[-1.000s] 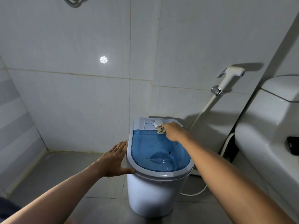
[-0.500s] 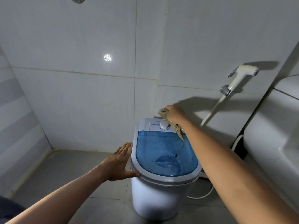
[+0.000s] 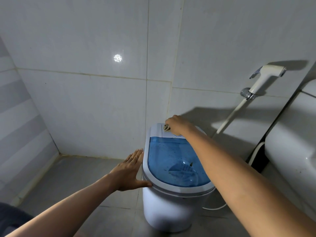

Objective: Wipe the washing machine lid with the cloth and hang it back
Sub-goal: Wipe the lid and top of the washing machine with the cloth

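Cloth (image 3: 167, 127) is sitting bunched under my right hand (image 3: 177, 124), fingers curling round it and pressing it onto the white control panel (image 3: 159, 130) at the far end of the washing machine (image 3: 171, 207); the dial is mostly hiding under that wrist. My left hand (image 3: 130, 170) is lying flat and wide, fingers straight, along the near-left rim of the machine, thumb resting on the rim's front edge, holding nothing, bracing the tub.

Blue lid (image 3: 174, 161) is lying between my two hands, closed, dark specks dotted over it, so I'm judging the lid proper as mostly unwiped and the hanging step as not yet reached. No hook or rail is showing for the hang-back.

Risks I'm flagging: the wad is small, so a sweep toward me could be smearing the specks rather than lifting them; my wrist is riding over the dial, so a hard push could be turning it; the machine looks light, so pressing down at the far end without my left hand bracing could be rocking or sliding it; spray hose (image 3: 229, 117) is hanging just past my right hand, so a wide swipe could be snagging it.
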